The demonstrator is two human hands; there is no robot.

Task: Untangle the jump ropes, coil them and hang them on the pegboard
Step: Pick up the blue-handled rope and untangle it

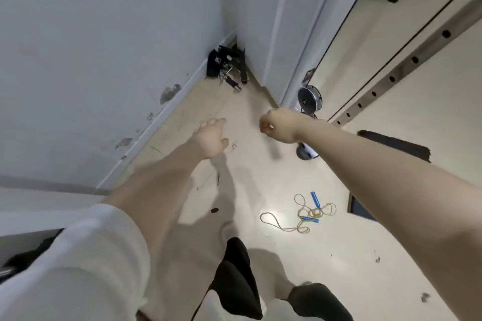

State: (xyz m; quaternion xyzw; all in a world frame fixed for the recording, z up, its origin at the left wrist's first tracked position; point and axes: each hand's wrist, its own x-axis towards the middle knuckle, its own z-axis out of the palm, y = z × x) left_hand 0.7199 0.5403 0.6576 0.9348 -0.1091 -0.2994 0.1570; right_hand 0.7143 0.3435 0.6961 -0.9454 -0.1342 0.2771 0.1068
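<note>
A tan jump rope (pixel 305 212) with blue handles lies tangled in loose loops on the cream floor, below and between my two arms. Both arms are stretched out forward, well above it. My left hand (pixel 212 139) is open with the fingers spread and holds nothing. My right hand (pixel 277 125) is curled into a loose fist with a ring on one finger; whether anything is in it does not show. No pegboard is in view.
A pile of black straps and cable handles (pixel 228 68) sits in the wall corner. A cable pulley (pixel 309 100) and a perforated steel upright (pixel 391 78) stand to the right. A dark mat (pixel 396 144) lies beyond my right forearm. My feet (pixel 234 237) are below.
</note>
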